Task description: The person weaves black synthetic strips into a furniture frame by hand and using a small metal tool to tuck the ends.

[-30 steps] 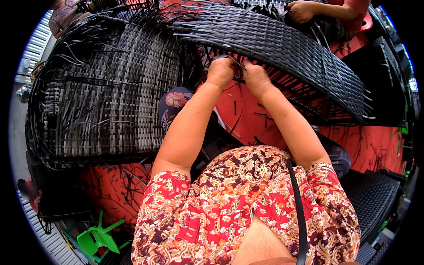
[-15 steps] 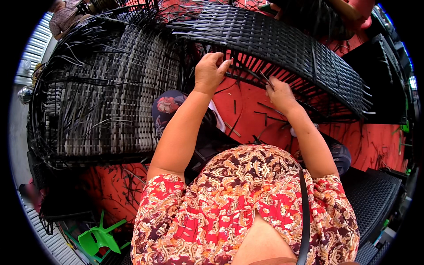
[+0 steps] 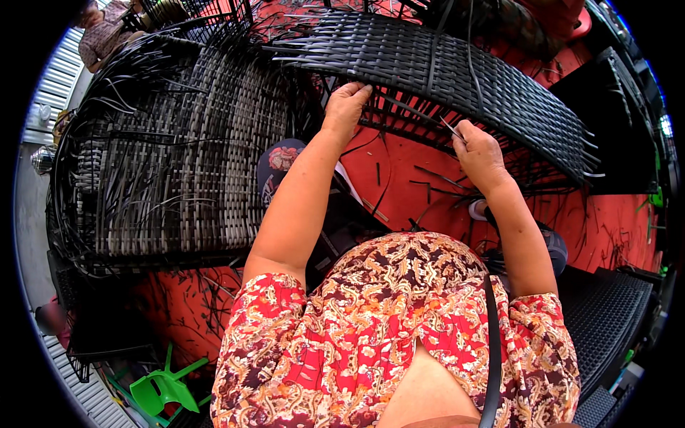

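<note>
A black woven wicker panel (image 3: 457,68) arches across the top of the head view, with loose strip ends sticking out at its left. My left hand (image 3: 346,107) grips the panel's near edge from below. My right hand (image 3: 477,151) is closed on a thin black weaving strip (image 3: 421,114) that runs up and left under the panel. Both forearms rise from my red patterned blouse.
A large woven piece (image 3: 178,164) with many loose strands fills the left. The red floor (image 3: 407,178) is littered with cut strips. A green plastic stool (image 3: 160,389) sits at lower left, a black woven panel (image 3: 606,321) at lower right. Other people sit at top left and top.
My hands, close together a second ago, have parted: the right hand has drawn down and right with the strip, while the left stays on the panel's edge.
</note>
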Action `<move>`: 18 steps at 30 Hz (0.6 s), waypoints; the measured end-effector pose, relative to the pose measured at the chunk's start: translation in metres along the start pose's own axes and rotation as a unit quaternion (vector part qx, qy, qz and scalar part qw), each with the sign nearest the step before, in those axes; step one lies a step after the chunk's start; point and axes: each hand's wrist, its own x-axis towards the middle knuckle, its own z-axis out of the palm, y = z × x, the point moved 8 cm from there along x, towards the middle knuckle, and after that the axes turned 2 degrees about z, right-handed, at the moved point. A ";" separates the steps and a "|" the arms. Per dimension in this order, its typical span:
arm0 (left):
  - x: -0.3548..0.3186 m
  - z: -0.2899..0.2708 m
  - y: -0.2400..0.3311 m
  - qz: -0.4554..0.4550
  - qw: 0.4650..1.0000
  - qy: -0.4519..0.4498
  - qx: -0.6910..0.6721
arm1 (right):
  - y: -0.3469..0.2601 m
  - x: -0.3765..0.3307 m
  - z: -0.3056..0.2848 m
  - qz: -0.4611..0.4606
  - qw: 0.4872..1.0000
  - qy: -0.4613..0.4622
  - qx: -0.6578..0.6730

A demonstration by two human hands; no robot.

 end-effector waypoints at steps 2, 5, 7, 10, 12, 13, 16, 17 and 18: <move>0.006 -0.007 -0.009 -0.020 1.000 -0.014 -0.016 | -0.014 -0.002 -0.014 -0.034 0.999 0.018 -0.012; 0.011 -0.009 -0.020 -0.042 0.996 -0.045 -0.057 | -0.029 -0.003 -0.034 -0.082 0.995 0.047 -0.016; 0.008 -0.007 -0.019 -0.065 0.993 -0.055 -0.083 | -0.034 -0.002 -0.041 -0.097 0.994 0.045 -0.016; 0.002 -0.003 -0.017 -0.099 0.988 -0.045 -0.108 | -0.039 0.000 -0.043 -0.115 0.992 0.050 -0.019; 0.001 -0.001 -0.016 -0.100 0.987 -0.032 -0.119 | -0.042 0.001 -0.044 -0.115 0.992 0.046 -0.020; 0.002 -0.003 -0.019 -0.101 0.987 -0.024 -0.119 | -0.042 0.001 -0.043 -0.115 0.992 0.046 -0.024; 0.003 -0.005 -0.023 -0.102 0.986 -0.014 -0.128 | -0.038 0.002 -0.030 -0.110 0.993 0.038 -0.026; 0.001 -0.003 -0.022 -0.100 0.985 -0.021 -0.139 | -0.038 0.002 -0.026 -0.104 0.994 0.031 -0.022; -0.001 -0.002 -0.020 -0.098 0.984 -0.027 -0.148 | -0.037 0.003 -0.023 -0.099 0.995 0.024 -0.015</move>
